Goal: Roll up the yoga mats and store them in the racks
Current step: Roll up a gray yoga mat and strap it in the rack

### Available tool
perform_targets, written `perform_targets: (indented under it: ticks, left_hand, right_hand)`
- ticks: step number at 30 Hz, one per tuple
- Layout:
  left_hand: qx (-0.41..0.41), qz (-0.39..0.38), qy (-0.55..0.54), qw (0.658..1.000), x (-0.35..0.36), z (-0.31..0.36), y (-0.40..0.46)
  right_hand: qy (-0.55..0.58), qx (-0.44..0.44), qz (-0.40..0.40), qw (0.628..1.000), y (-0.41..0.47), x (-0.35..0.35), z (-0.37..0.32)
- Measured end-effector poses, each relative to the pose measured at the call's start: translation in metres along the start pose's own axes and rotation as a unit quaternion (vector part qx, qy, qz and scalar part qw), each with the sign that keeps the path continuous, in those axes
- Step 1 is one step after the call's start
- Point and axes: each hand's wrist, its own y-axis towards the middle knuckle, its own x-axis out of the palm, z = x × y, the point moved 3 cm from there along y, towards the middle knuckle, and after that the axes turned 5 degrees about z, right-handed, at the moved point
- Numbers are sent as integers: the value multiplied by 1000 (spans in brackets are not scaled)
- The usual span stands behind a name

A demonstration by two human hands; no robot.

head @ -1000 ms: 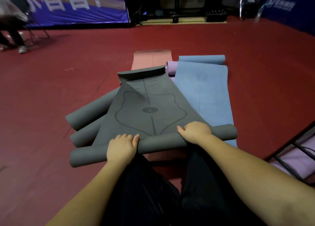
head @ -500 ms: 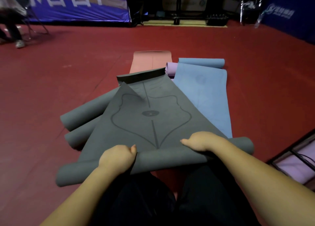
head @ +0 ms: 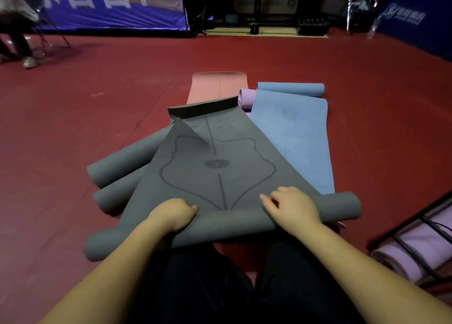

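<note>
A dark grey yoga mat (head: 212, 152) with a printed outline lies partly unrolled in front of me, its near end wound into a roll (head: 232, 223) across my knees. My left hand (head: 175, 213) grips the roll left of centre with curled fingers. My right hand (head: 292, 207) rests on top of the roll to the right, its fingers bent over it. Beside it to the right lies a blue mat (head: 296, 133), flat with its far end rolled. A pink mat (head: 215, 85) and a lilac roll (head: 247, 98) lie beyond.
Two more grey rolls (head: 122, 164) lie on the red floor at the left. A black metal rack (head: 420, 240) at the lower right holds a lilac rolled mat (head: 415, 252). A person's legs (head: 17, 47) and a chair stand far left; banners line the back.
The roll has moved nearer to me and has grown thicker as more of the grey mat is wound in. Both hands have shifted on it, and the right hand's fingers now reach forward.
</note>
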Motion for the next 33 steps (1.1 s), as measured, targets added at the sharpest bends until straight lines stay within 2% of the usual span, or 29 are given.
perform_targets:
  ticks: [2, 5, 9, 11, 14, 16, 18, 22, 27, 33]
  left_hand:
    - [0, -19, -11, 1000, 0, -1, 5]
    - [-5, -32, -25, 999, -1, -3, 11]
    - [-7, 9, -73, 997, 1, -7, 12]
    - [-12, 86, -74, 993, -2, -7, 2]
    - [14, 267, -57, 962, -4, -4, -23]
    - [45, 326, -53, 943, 5, -4, -36]
    - [72, 351, -13, 933, 22, -6, -46]
    - [71, 348, 38, 934, 32, -6, -46]
    - [35, 280, 84, 956, 14, 1, -25]
    - [21, 288, 85, 954, 1, 8, -30]
  right_hand:
    - [10, -8, 14, 1000, -8, 8, 0]
    - [-32, -30, 28, 999, -17, 15, -3]
    - [-53, -6, 41, 998, -15, 17, -9]
    - [-56, 7, 32, 998, -10, 15, -10]
    - [-84, 4, -16, 996, 2, 9, -14]
    - [-87, 7, -39, 995, 11, 9, -12]
    - [-73, 26, -83, 994, 21, 9, -12]
    - [-52, 68, -157, 984, 37, 13, -12]
    - [-40, 91, -214, 972, 47, 14, -15]
    - [-47, 95, -215, 971, 41, 2, -12]
